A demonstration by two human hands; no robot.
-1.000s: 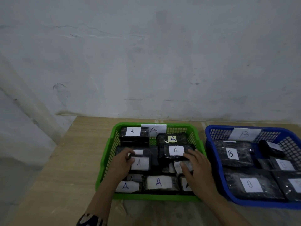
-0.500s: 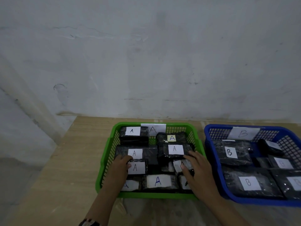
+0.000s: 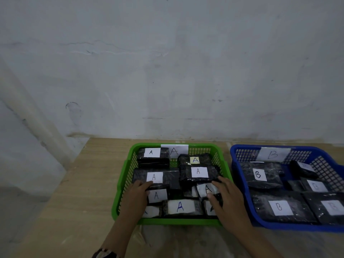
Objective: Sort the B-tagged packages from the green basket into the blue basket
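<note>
On the table [image 3: 78, 192], against the wall [image 3: 167, 71], two baskets sit side by side: the A basket [image 3: 122, 183] left, the B basket [image 3: 238, 164] right. My left hand [image 3: 136, 197] and right hand [image 3: 228, 200] rest on packages [image 3: 180, 207] inside the A basket.

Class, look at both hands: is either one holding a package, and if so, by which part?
Neither clearly holds one. The left hand and right hand rest on A-tagged packages in the green basket.

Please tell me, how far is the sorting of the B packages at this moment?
Nearly done, it seems. Every readable tag in the green basket says A, and the B-tagged packages lie in the blue basket. The left hand and right hand rest on A packages, apparently checking. Left: any B hidden underneath, which cannot be seen.
</note>
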